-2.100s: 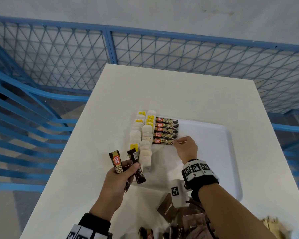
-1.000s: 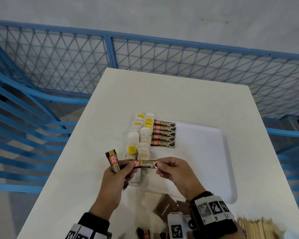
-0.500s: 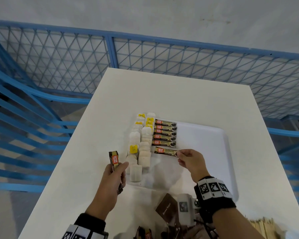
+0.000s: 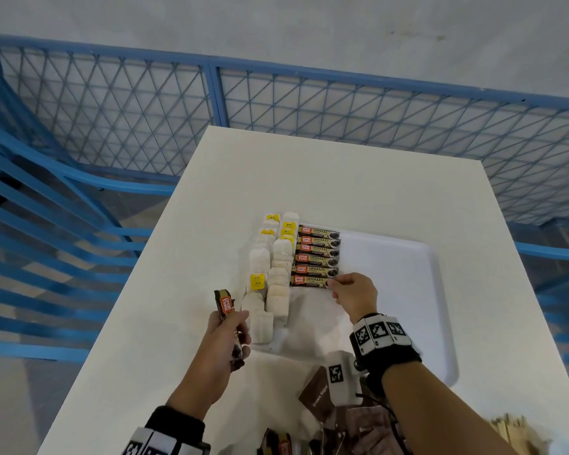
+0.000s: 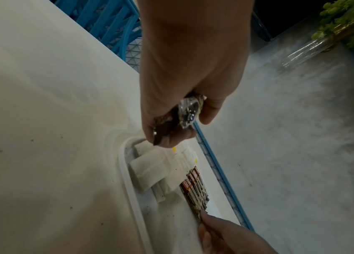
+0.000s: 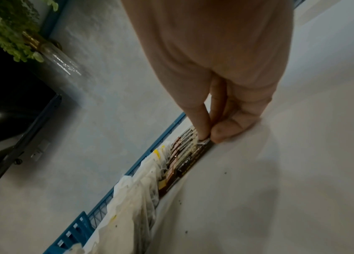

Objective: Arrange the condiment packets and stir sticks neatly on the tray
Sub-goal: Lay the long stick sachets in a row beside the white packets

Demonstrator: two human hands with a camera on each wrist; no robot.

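A white tray (image 4: pixel 408 310) lies on the white table. Two rows of white tea bags (image 4: pixel 278 284) fill its left side, with a column of brown coffee stick packets (image 4: pixel 319 249) beside them. My right hand (image 4: pixel 337 285) pinches the right end of the nearest coffee packet (image 4: pixel 309 280), which lies flat at the bottom of the column. The right wrist view shows thumb and forefinger (image 6: pixel 202 132) closed on that packet's end (image 6: pixel 204 143). My left hand (image 4: pixel 230 326) hovers left of the tea bags and grips another coffee packet (image 4: pixel 224 302) upright, seen crumpled in its fingers (image 5: pixel 180 118).
Brown sugar packets (image 4: pixel 319 394) and more coffee sticks (image 4: pixel 276 443) lie at the table's near edge. Wooden stir sticks (image 4: pixel 519 433) sit at the near right corner. A blue mesh fence (image 4: pixel 211 96) surrounds the table. The tray's right half (image 4: pixel 391 274) is bare.
My right hand took one coffee packet from the left hand, carried it forward and laid it below the column. The left hand holds a single packet now and stays in place.
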